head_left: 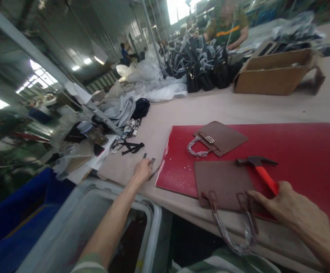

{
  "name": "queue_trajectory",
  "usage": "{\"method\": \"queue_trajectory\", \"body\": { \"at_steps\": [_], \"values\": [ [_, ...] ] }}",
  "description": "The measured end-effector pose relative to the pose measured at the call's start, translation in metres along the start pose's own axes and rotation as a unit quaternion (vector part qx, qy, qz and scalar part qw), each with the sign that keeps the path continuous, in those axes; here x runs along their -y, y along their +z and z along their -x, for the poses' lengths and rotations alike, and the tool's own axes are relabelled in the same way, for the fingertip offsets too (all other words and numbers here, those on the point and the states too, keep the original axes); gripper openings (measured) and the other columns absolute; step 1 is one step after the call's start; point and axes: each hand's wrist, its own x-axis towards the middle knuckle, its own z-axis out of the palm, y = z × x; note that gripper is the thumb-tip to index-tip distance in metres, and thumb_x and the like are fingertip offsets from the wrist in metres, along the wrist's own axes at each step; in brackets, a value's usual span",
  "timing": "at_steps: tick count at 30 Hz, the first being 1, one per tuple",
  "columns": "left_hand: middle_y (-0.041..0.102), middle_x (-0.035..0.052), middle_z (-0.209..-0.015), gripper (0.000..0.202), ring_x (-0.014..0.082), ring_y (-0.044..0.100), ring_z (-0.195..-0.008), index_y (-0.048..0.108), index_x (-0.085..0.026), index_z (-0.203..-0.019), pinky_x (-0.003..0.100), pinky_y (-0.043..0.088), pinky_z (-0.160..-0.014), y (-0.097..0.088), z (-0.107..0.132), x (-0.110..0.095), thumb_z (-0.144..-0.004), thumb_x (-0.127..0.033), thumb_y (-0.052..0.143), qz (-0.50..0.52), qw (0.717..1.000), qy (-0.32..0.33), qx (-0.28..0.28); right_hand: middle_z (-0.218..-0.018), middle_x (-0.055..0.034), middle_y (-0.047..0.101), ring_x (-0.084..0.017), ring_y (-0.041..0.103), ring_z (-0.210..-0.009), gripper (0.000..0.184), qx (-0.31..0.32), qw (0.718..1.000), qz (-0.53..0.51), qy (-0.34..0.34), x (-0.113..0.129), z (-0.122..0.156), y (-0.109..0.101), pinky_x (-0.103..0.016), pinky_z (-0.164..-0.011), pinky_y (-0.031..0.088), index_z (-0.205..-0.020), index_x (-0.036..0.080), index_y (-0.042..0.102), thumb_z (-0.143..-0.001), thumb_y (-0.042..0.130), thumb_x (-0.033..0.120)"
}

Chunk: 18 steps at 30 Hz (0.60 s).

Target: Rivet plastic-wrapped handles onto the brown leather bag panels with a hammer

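Note:
My right hand (298, 212) is closed round the red handle of a claw hammer (263, 168), whose dark head lies over a brown bag panel (222, 178). The thumb reaches toward the panel near the base of a handle. Two plastic-wrapped bag handles (220, 223) hang from that panel over the table's front edge. My left hand (143, 169) is at the table, left of the red board, with fingers curled at small dark metal pieces; what they grip is too small to name. A thin dark rod (154, 173) lies beside it. Farther back rests another brown panel (223, 136) with a metal clasp and wrapped handle.
The red board (296, 148) covers much of the table (207, 110). Black straps (133, 147) lie at left. Behind stand black bags (193, 77), a cardboard box (270, 76) and a person (230, 32). A grey bin (96, 187) stands below my left arm.

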Motion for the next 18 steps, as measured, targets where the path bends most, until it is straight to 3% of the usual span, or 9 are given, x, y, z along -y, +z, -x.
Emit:
{"method": "queue_trajectory", "body": {
  "at_steps": [5, 11, 15, 18],
  "values": [
    [0.073, 0.0124, -0.111, 0.021, 0.0252, 0.066, -0.108, 0.071, -0.018, -0.103, 0.032, 0.048, -0.087, -0.001, 0.0, 0.002, -0.092, -0.031, 0.058, 0.001, 1.0, 0.004, -0.002, -0.067, -0.0179, 0.057, -0.051, 0.064, -0.077, 0.078, -0.009, 1.0, -0.014, 0.008, 0.001, 0.0, 0.0, -0.056, -0.064, 0.046, -0.109, 0.02, 0.059, -0.077, 0.033, 0.086],
    [0.075, 0.0142, -0.101, 0.029, 0.0272, 0.069, -0.098, 0.071, -0.016, -0.099, 0.03, 0.048, -0.078, -0.004, -0.005, 0.011, -0.079, -0.036, 0.068, -0.011, 0.999, -0.032, 0.038, -0.068, -0.0208, 0.058, -0.052, 0.065, -0.077, 0.082, 0.001, 1.0, -0.013, 0.013, 0.002, -0.001, -0.001, -0.054, -0.064, 0.045, -0.111, 0.015, 0.06, -0.079, 0.031, 0.085],
    [0.074, 0.0138, -0.108, 0.032, 0.0261, 0.067, -0.105, 0.07, -0.018, -0.108, 0.029, 0.047, -0.082, -0.003, 0.001, 0.003, -0.083, -0.035, 0.061, -0.016, 0.999, 0.003, 0.043, -0.075, -0.0223, 0.063, -0.049, 0.066, -0.08, 0.073, 0.0, 1.0, 0.013, 0.009, 0.004, 0.0, -0.001, -0.051, -0.064, 0.046, -0.111, 0.015, 0.058, -0.084, 0.036, 0.079],
    [0.076, 0.0124, -0.101, 0.025, 0.0265, 0.069, -0.099, 0.073, -0.02, -0.096, 0.029, 0.047, -0.078, 0.002, 0.007, -0.007, -0.081, -0.036, 0.061, -0.014, 0.995, 0.048, 0.086, -0.086, -0.0214, 0.067, -0.043, 0.069, -0.087, 0.067, 0.01, 0.999, 0.05, 0.018, 0.008, 0.004, -0.004, -0.045, -0.067, 0.048, -0.113, 0.014, 0.053, -0.087, 0.041, 0.075]
  ]
}}
